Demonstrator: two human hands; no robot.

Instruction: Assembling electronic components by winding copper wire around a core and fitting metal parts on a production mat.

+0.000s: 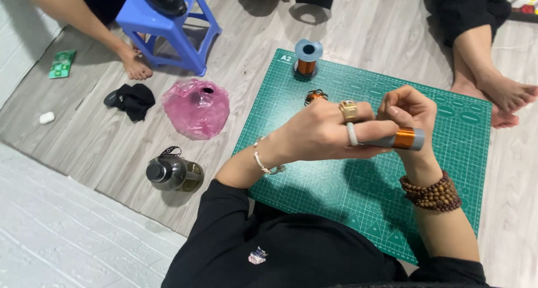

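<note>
Over the green cutting mat (336,193), my left hand (322,132) grips a grey tube (400,139) wound with a band of copper wire. Rings show on two of its fingers and a bracelet on the wrist. My right hand (411,111) is closed at the tube's right end, fingertips pinched together just above the copper band; a brown bead bracelet circles that wrist. A grey spool of copper wire (307,59) stands upright at the mat's far edge. A small coil of copper wire (315,95) lies on the mat just beyond my left hand.
On the wooden floor left of the mat lie a pink plastic bag (196,107), a dark bottle (174,173) and a black cloth (131,100). A blue stool (168,24) stands beyond. Other people's bare feet (501,92) rest at the right and upper left.
</note>
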